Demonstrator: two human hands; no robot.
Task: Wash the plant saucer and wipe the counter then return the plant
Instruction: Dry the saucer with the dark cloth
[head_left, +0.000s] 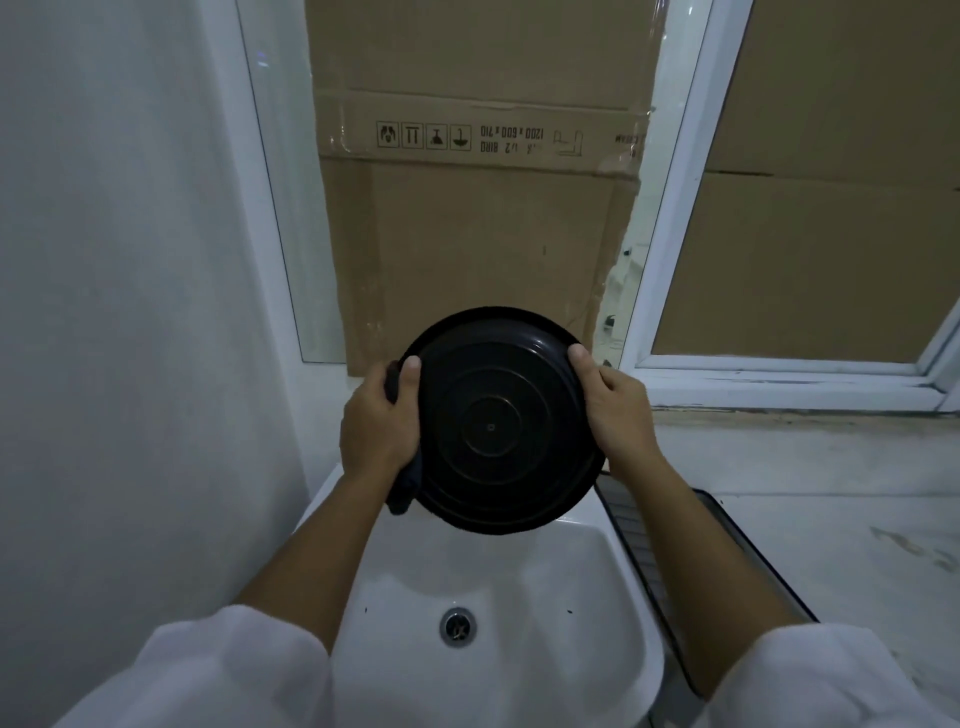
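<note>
Gripping black saucer (493, 421) between left hand (376, 423), right hand (615, 410), above sink (613, 587)

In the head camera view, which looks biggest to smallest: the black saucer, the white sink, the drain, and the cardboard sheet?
1. Cardboard
2. Sink, though the arms hide part of it
3. Saucer, held up nearer the camera, so it looks larger than it truly is
4. Drain

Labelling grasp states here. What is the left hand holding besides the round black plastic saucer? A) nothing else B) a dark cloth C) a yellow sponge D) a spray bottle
B: a dark cloth is bunched under the left hand against the rim of the round black plastic saucer, hanging below the palm above the white sink; the right hand grips only the opposite rim.
</note>
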